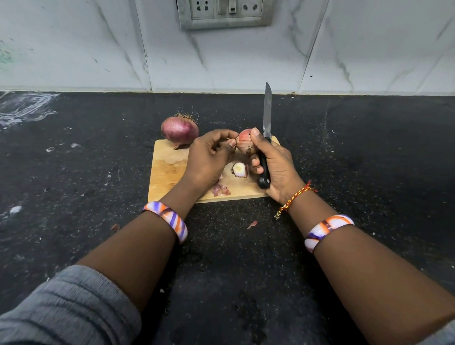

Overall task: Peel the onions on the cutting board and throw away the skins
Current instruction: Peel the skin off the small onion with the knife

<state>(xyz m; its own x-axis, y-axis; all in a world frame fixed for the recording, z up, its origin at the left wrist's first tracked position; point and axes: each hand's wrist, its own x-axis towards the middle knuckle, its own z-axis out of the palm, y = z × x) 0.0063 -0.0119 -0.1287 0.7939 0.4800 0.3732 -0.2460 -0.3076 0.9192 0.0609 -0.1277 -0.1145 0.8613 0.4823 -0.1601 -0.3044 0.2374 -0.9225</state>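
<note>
A small wooden cutting board (166, 172) lies on the black counter. A whole red onion (179, 129) with roots rests at its far left corner. Above the board my right hand (275, 165) holds a smaller onion (244, 143) with thumb and fingers, and also grips a black-handled knife (267, 113) whose blade points up and away. My left hand (210, 157) pinches the skin at the left end of that small onion. A cut-off onion end (239, 169) and bits of purple skin (220, 190) lie on the board under my hands.
The black speckled counter (91, 178) runs to a white marble-tile wall with a socket panel (225, 8). Loose skin scraps (252, 224) lie on the counter near the board's front edge. White smears mark the counter at the far left.
</note>
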